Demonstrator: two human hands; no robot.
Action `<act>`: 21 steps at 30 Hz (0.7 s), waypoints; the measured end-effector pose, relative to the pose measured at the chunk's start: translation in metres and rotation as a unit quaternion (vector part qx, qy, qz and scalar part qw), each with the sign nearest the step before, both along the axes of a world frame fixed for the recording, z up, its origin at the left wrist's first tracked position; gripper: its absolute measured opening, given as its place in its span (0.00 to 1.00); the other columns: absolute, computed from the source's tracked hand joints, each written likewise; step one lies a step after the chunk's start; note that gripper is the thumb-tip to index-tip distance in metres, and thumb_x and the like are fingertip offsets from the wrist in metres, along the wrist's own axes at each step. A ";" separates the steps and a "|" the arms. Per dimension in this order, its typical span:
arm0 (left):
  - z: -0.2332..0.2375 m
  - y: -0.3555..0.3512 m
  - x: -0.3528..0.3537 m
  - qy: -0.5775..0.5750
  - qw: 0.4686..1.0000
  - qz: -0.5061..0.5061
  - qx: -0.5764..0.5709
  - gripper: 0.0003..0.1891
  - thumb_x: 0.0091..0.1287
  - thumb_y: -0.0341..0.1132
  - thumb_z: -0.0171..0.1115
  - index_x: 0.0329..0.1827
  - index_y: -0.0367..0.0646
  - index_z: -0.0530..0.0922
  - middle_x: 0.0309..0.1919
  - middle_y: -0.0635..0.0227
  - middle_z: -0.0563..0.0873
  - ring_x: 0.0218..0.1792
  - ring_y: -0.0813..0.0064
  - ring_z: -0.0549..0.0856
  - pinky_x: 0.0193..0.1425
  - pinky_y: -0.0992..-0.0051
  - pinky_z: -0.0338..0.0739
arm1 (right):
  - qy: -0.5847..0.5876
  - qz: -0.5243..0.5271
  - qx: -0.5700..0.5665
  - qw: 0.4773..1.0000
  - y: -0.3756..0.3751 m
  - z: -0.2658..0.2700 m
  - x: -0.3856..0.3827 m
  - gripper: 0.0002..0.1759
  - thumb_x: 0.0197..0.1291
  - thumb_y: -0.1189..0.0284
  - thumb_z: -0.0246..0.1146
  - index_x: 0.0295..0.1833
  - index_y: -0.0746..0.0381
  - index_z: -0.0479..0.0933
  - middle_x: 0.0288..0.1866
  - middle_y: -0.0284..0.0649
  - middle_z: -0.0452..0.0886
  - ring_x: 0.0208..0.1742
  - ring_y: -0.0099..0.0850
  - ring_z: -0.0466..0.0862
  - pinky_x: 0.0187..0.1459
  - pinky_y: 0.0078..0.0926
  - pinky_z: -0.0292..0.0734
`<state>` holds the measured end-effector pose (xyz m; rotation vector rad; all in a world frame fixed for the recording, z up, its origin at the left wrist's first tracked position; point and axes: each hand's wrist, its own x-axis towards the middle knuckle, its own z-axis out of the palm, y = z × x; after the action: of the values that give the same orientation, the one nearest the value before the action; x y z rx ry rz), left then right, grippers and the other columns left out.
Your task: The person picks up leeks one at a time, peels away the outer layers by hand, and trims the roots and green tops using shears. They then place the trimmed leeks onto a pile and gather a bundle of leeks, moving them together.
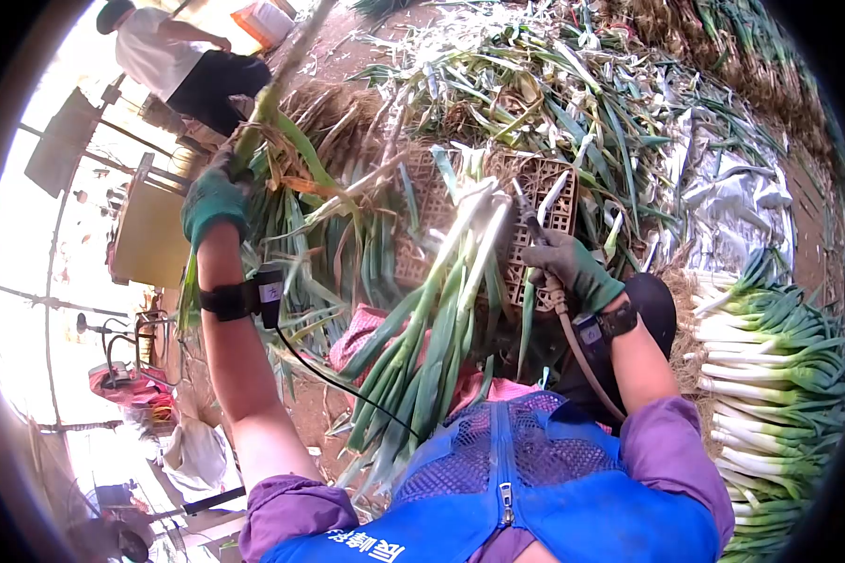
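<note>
My left hand point(218, 202), in a green glove, is raised at the left and closed around a long leek point(270, 117) with dry, brownish outer leaves hanging off it. In my right hand point(577, 267), also gloved, is an air gun point(528, 211) with a thin metal tip, its hose point(570, 338) running down toward my lap. Between the hands, a bunch of leeks point(451, 281) with white stems lies across a plastic crate point(545, 183) and my lap, green leaves toward me. More untrimmed leeks point(347, 249) lie under my left forearm.
Cleaned leeks point(760, 394) are stacked in a row at the right. Stripped leaves point(535, 84) pile up beyond the crate, beside silver sheeting point(737, 202). Another person point(183, 61) stands at the upper left, near a yellowish panel point(150, 230). A cable hangs from my left wrist.
</note>
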<state>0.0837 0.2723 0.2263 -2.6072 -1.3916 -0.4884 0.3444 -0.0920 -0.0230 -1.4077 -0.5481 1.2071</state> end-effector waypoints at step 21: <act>-0.243 -0.085 0.041 0.074 0.846 -0.102 -0.517 0.16 0.53 0.34 0.70 0.46 0.40 0.87 0.32 0.66 0.88 0.31 0.75 0.84 0.37 0.72 0.79 | 0.042 0.137 0.006 0.990 -0.031 0.037 -0.138 0.17 0.56 0.64 0.70 0.40 0.64 0.72 0.23 0.35 0.78 0.18 0.23 0.78 0.19 0.25 0.73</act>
<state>0.1249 0.1876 -0.0170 -3.4908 -1.6036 0.6658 0.2069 -0.1226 0.0136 -1.2931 -0.7050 1.4736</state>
